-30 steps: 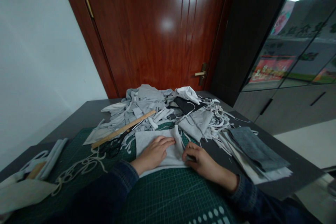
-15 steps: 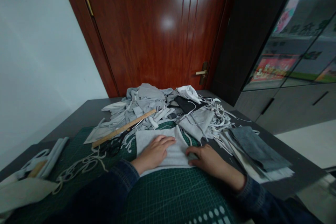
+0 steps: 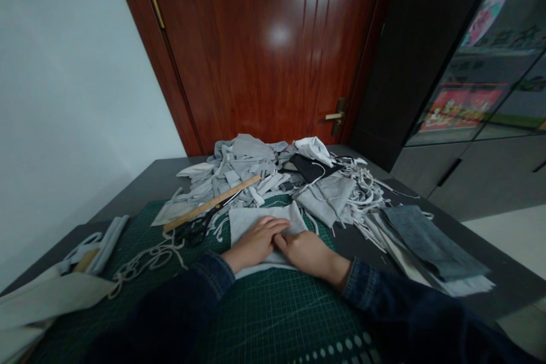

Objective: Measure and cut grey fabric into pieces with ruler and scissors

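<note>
A reddish-brown wooden door (image 3: 256,57) stands behind a dark grey table (image 3: 140,190), and a green gridded cutting mat (image 3: 273,313) covers much of the tabletop. Against the door side sits a heap of grey fabric scraps (image 3: 243,151); to the right, near the table's edge, lies a dark grey folded cloth (image 3: 430,242). The light grey fabric piece (image 3: 249,217) is on the mat between the person and the heap, directly beneath both hands. It looks slightly wider from side to side than front to back (the slanting view makes its true long axis hard to tell). Just beyond its left corner, a wooden ruler (image 3: 212,203) and black-handled scissors (image 3: 208,219) lie aslant, apart from the hands.

The left hand (image 3: 255,243) rests palm down across the fabric's middle, fingers outstretched and pointing right. The right hand (image 3: 309,251) covers its right part, fingers curled inward and meeting the left fingertips; whether they pinch the cloth cannot be told. Neither hand is nearer: both are on it.
</note>
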Demonstrator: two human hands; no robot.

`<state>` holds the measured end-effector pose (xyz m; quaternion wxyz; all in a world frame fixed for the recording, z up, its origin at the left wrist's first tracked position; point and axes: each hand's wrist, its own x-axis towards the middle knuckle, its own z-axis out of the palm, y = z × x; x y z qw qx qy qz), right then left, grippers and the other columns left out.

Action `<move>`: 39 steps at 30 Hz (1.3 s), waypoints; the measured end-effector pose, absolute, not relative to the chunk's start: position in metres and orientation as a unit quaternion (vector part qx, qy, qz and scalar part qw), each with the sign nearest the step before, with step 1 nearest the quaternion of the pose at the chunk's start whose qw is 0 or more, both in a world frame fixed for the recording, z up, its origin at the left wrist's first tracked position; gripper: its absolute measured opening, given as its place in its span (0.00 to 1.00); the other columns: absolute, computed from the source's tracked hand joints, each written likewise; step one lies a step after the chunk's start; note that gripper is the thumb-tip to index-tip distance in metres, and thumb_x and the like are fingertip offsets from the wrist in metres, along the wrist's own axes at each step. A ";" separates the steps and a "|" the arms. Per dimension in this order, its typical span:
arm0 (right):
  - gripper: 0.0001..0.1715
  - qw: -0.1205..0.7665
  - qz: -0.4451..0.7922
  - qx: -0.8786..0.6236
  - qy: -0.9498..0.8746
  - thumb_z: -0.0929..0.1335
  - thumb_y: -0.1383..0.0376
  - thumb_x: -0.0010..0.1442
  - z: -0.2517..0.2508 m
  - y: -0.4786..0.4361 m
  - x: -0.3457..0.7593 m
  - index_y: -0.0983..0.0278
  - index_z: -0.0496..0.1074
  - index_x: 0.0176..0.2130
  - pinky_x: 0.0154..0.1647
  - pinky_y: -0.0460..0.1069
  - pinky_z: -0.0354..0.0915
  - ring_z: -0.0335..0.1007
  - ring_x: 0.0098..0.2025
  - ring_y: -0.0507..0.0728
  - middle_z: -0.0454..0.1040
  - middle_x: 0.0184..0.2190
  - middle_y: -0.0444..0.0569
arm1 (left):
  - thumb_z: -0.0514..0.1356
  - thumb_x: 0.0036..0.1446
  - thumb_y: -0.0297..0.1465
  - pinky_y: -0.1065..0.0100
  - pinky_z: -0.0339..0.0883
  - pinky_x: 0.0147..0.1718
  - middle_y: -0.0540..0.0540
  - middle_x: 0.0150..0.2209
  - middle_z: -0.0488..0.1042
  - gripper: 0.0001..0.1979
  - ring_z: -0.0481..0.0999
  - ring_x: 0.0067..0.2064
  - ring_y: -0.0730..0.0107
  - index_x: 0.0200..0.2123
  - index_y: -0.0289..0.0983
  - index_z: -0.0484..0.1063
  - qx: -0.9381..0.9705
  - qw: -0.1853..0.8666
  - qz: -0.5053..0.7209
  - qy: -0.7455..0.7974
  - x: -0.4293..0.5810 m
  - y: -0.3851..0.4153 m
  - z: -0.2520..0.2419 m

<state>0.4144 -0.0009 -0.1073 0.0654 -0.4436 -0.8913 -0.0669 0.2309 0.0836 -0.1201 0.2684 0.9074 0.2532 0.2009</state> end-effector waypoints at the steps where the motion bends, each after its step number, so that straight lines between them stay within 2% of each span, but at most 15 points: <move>1: 0.15 0.073 -0.067 -0.443 -0.891 0.60 0.72 0.72 -0.112 0.001 0.412 0.70 0.71 0.53 0.38 0.53 0.73 0.78 0.35 0.61 0.80 0.39 0.60 | 0.55 0.47 0.18 0.54 0.60 0.67 0.48 0.62 0.75 0.36 0.69 0.64 0.61 0.59 0.45 0.74 0.887 0.298 0.225 0.271 0.231 0.086 -0.121; 3: 0.16 0.105 -0.067 -0.412 -0.903 0.61 0.71 0.73 -0.119 0.005 0.409 0.69 0.71 0.56 0.50 0.57 0.73 0.78 0.47 0.63 0.79 0.47 0.63 | 0.54 0.47 0.18 0.57 0.69 0.59 0.45 0.56 0.78 0.32 0.76 0.57 0.62 0.56 0.41 0.74 0.847 0.330 0.272 0.316 0.230 0.091 -0.121; 4: 0.18 0.131 -0.061 -0.386 -0.911 0.61 0.70 0.73 -0.122 0.007 0.409 0.68 0.70 0.58 0.57 0.59 0.70 0.74 0.56 0.64 0.76 0.54 0.63 | 0.53 0.49 0.19 0.60 0.72 0.55 0.43 0.54 0.79 0.30 0.78 0.53 0.64 0.56 0.40 0.73 0.830 0.329 0.294 0.340 0.228 0.094 -0.120; 6: 0.23 0.177 -0.021 -0.321 -0.930 0.61 0.69 0.74 -0.125 0.011 0.411 0.64 0.67 0.65 0.68 0.60 0.61 0.58 0.70 0.63 0.68 0.65 0.59 | 0.51 0.53 0.21 0.62 0.73 0.50 0.42 0.51 0.79 0.24 0.79 0.49 0.66 0.53 0.38 0.71 0.800 0.308 0.336 0.391 0.217 0.096 -0.116; 8: 0.27 0.190 0.056 -0.269 -0.943 0.60 0.71 0.74 -0.125 0.017 0.414 0.60 0.63 0.69 0.73 0.58 0.53 0.48 0.75 0.58 0.64 0.70 0.52 | 0.51 0.56 0.24 0.62 0.71 0.48 0.43 0.46 0.79 0.16 0.78 0.46 0.65 0.47 0.38 0.71 0.767 0.271 0.369 0.450 0.198 0.093 -0.109; 11: 0.29 0.183 0.152 -0.255 -0.937 0.59 0.72 0.74 -0.124 0.024 0.418 0.57 0.63 0.70 0.75 0.57 0.46 0.46 0.75 0.56 0.63 0.71 0.48 | 0.57 0.58 0.35 0.63 0.67 0.38 0.48 0.33 0.76 0.05 0.76 0.37 0.62 0.35 0.40 0.70 0.733 0.223 0.362 0.531 0.162 0.076 -0.096; 13: 0.29 0.187 0.178 -0.265 -0.929 0.59 0.71 0.74 -0.123 0.027 0.419 0.56 0.63 0.70 0.76 0.59 0.44 0.45 0.76 0.57 0.61 0.71 0.48 | 0.62 0.55 0.40 0.65 0.61 0.32 0.51 0.25 0.72 0.11 0.72 0.30 0.63 0.26 0.40 0.69 0.731 0.220 0.298 0.572 0.142 0.057 -0.089; 15: 0.31 0.189 0.192 -0.265 -0.926 0.60 0.72 0.73 -0.123 0.027 0.418 0.54 0.63 0.70 0.75 0.60 0.43 0.45 0.76 0.57 0.60 0.72 0.48 | 0.63 0.53 0.45 0.65 0.58 0.31 0.51 0.24 0.72 0.16 0.73 0.30 0.62 0.23 0.40 0.71 0.744 0.237 0.177 0.600 0.133 0.039 -0.085; 18: 0.35 0.185 0.199 -0.262 -0.926 0.60 0.75 0.70 -0.124 0.026 0.418 0.52 0.62 0.70 0.75 0.61 0.43 0.45 0.76 0.58 0.60 0.72 0.47 | 0.63 0.49 0.42 0.66 0.59 0.33 0.51 0.27 0.73 0.12 0.73 0.33 0.63 0.24 0.40 0.71 0.757 0.274 0.143 0.576 0.138 0.021 -0.087; 22: 0.36 0.181 0.200 -0.272 -0.924 0.61 0.75 0.69 -0.123 0.026 0.418 0.52 0.62 0.70 0.75 0.61 0.43 0.45 0.76 0.58 0.60 0.72 0.47 | 0.61 0.47 0.40 0.66 0.63 0.37 0.52 0.30 0.71 0.10 0.72 0.35 0.63 0.28 0.41 0.67 0.736 0.377 0.252 0.502 0.154 0.020 -0.095; 25: 0.33 0.178 0.197 -0.275 -0.924 0.61 0.73 0.71 -0.122 0.026 0.417 0.54 0.63 0.70 0.75 0.61 0.44 0.46 0.75 0.58 0.61 0.71 0.48 | 0.59 0.52 0.41 0.67 0.63 0.39 0.52 0.31 0.69 0.10 0.71 0.37 0.65 0.29 0.42 0.64 0.744 0.385 0.298 0.458 0.153 0.024 -0.099; 29: 0.31 0.175 0.186 -0.270 -0.928 0.60 0.74 0.71 -0.124 0.027 0.418 0.57 0.65 0.69 0.75 0.60 0.43 0.46 0.76 0.58 0.62 0.71 0.49 | 0.56 0.58 0.43 0.68 0.57 0.34 0.56 0.27 0.61 0.11 0.65 0.31 0.68 0.32 0.42 0.64 0.744 0.362 0.283 0.485 0.145 0.025 -0.102; 31: 0.31 0.178 0.186 -0.267 -0.929 0.59 0.73 0.72 -0.125 0.027 0.418 0.58 0.64 0.69 0.75 0.59 0.43 0.46 0.75 0.58 0.62 0.71 0.49 | 0.56 0.58 0.44 0.68 0.57 0.34 0.57 0.27 0.61 0.12 0.65 0.32 0.68 0.33 0.42 0.63 0.730 0.374 0.285 0.496 0.144 0.023 -0.102; 36: 0.32 0.185 0.201 -0.265 -0.925 0.59 0.72 0.73 -0.125 0.026 0.419 0.53 0.62 0.70 0.75 0.60 0.43 0.45 0.76 0.57 0.60 0.72 0.46 | 0.63 0.48 0.45 0.67 0.60 0.35 0.57 0.28 0.66 0.20 0.68 0.33 0.67 0.39 0.41 0.63 0.706 0.451 0.212 0.503 0.139 0.023 -0.096; 39: 0.34 0.182 0.208 -0.264 -0.924 0.58 0.74 0.71 -0.123 0.026 0.419 0.53 0.61 0.71 0.75 0.61 0.43 0.45 0.76 0.58 0.59 0.72 0.45 | 0.64 0.45 0.43 0.67 0.59 0.33 0.58 0.26 0.66 0.22 0.68 0.31 0.67 0.41 0.40 0.64 0.723 0.427 0.147 0.523 0.129 0.025 -0.089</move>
